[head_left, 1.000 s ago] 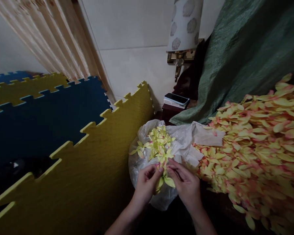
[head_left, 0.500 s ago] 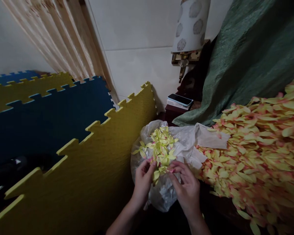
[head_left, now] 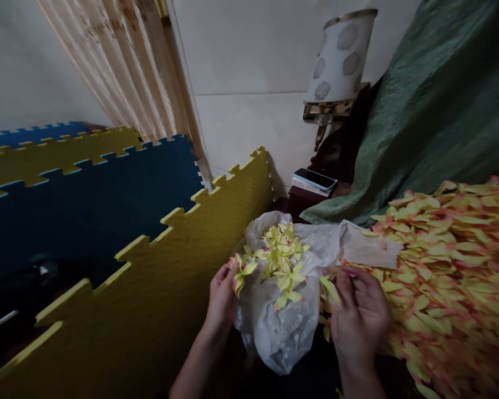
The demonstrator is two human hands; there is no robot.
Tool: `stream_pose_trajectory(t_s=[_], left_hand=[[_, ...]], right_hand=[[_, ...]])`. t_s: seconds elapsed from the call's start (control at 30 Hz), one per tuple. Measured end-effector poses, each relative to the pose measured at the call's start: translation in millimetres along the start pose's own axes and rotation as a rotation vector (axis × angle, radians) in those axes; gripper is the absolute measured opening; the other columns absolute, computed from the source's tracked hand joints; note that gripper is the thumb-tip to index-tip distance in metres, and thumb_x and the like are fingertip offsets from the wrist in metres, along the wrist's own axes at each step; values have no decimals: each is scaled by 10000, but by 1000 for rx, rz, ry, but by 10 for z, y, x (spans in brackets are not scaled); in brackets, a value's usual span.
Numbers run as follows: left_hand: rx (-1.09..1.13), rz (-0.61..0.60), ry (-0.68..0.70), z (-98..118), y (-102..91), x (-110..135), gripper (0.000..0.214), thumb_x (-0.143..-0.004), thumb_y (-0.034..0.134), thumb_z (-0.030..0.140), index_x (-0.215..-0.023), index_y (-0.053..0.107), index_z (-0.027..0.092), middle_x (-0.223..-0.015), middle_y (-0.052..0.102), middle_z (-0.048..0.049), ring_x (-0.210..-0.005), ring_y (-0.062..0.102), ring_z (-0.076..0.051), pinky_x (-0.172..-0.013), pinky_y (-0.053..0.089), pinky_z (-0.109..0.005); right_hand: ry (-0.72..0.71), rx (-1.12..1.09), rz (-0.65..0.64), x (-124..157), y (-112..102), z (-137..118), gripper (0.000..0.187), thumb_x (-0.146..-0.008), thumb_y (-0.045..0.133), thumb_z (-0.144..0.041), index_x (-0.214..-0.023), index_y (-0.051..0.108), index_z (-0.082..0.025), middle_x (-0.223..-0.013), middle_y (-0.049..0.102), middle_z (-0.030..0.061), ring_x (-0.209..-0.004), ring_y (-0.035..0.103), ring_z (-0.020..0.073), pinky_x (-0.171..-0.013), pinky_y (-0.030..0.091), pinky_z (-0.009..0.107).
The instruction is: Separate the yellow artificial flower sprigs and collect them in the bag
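A clear plastic bag point(head_left: 280, 327) full of small yellow-green fabric flowers point(head_left: 281, 256) sits in front of me. My left hand point(head_left: 222, 293) is at the bag's left side, its fingers pinched on one small flower point(head_left: 242, 272). My right hand point(head_left: 360, 310) rests on the near edge of a big heap of yellow-and-pink petals point(head_left: 444, 266), fingers curled around a petal point(head_left: 330, 288) at the bag's right side.
Yellow point(head_left: 149, 310) and blue point(head_left: 87, 199) foam puzzle mats stand on edge at the left. A phone point(head_left: 315, 178) lies on a small dark stand under a wall lamp point(head_left: 341, 61). Green cloth point(head_left: 432, 105) hangs at the right, a curtain point(head_left: 125, 66) at the back.
My hands have come apart from the middle of the bag. The left hand moved left with a flower; the right hand moved right onto the petal heap.
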State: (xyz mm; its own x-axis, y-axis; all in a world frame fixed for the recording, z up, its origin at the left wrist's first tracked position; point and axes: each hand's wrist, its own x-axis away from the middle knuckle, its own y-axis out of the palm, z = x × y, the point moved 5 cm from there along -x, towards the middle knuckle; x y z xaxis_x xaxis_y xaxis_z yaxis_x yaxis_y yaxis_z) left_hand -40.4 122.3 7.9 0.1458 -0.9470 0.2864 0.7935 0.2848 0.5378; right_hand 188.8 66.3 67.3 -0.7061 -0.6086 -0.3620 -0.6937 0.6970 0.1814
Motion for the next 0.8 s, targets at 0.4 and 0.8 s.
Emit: stream_pose_trajectory(t_s=[0.4,0.8], left_hand=[[-94,-165,-19,-153,268,259,279,-547,896,310,-707,737,145,-673,732,-30,-606,639,-139,-598,479,-211],[-271,-367,-54,-139,323,411,302,-648,833,396,-838,811,162,-748,766,-78,-716,664,-201,-687,504,-268]], right_hand=[[206,163,-774,164,686,221,241,-670,776,-421,-703,697,-195,-717,674,38,-707,625,207,-687,515,323],[503,-146,-563,357,401,311,282,-703,779,-445,-782,732,-178,-756,727,52,-729,670,203,-680,522,292]])
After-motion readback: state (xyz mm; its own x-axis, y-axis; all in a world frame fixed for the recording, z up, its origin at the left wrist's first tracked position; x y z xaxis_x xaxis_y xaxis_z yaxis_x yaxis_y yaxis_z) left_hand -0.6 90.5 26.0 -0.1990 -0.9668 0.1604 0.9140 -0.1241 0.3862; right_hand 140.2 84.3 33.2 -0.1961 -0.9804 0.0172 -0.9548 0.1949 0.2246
